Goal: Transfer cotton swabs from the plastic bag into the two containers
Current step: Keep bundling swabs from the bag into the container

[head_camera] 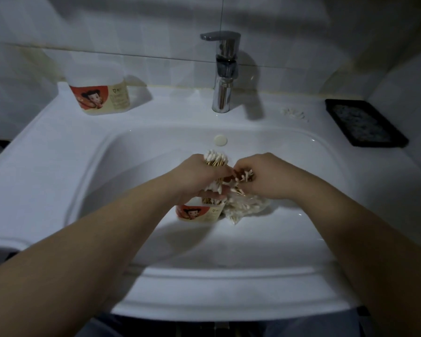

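Over the white sink basin [122, 166] my left hand [199, 173] grips a thick bundle of cotton swabs [215, 158] with wooden stems, white tips sticking out above and below the fist. My right hand [265, 176] pinches a smaller bunch of swabs [244, 176] just right of it. Below the hands stands a clear container [197, 214] with a red cartoon label, partly hidden by my left hand. Beside it on the right lies the crumpled plastic bag [246, 206] with swabs inside. A second labelled container [99, 96] stands on the sink ledge at the back left.
A chrome faucet [224, 74] rises at the back centre above the overflow hole [220, 140]. A black soap dish [365, 122] sits on the right ledge, with a few loose swabs [293, 113] left of it. Tiled wall behind.
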Action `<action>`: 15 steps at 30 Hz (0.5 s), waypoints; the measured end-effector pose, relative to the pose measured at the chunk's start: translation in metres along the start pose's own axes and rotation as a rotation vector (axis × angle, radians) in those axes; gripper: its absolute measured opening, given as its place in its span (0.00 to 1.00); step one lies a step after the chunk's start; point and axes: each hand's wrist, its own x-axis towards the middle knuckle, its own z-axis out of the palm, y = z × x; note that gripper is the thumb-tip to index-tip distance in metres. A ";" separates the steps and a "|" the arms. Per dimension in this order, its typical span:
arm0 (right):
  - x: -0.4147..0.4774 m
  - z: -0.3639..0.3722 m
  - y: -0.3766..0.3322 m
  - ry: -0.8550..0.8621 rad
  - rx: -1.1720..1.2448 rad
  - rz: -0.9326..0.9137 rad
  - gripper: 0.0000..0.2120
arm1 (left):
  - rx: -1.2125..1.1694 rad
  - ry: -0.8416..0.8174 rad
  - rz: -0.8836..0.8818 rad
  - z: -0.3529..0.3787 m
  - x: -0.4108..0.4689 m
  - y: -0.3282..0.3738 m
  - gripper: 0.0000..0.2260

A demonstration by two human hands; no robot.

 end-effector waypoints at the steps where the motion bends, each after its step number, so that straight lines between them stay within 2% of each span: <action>1: 0.002 0.000 0.000 0.010 -0.018 -0.007 0.07 | 0.001 0.002 -0.002 0.000 0.000 0.000 0.10; 5: 0.003 -0.005 0.002 0.098 0.072 0.002 0.04 | 0.016 0.012 -0.004 0.001 0.001 -0.001 0.11; 7: 0.003 -0.010 0.004 0.171 0.148 0.022 0.08 | 0.026 0.022 -0.009 0.001 0.001 0.000 0.11; 11: -0.001 -0.017 0.007 0.293 0.330 0.061 0.10 | 0.039 0.024 -0.015 0.001 0.001 0.001 0.09; 13: -0.001 -0.019 0.009 0.295 0.365 0.084 0.10 | 0.042 0.016 -0.017 0.001 0.001 0.001 0.09; 15: -0.001 -0.018 0.010 0.194 0.322 0.107 0.11 | 0.052 0.019 -0.012 0.001 0.000 0.001 0.10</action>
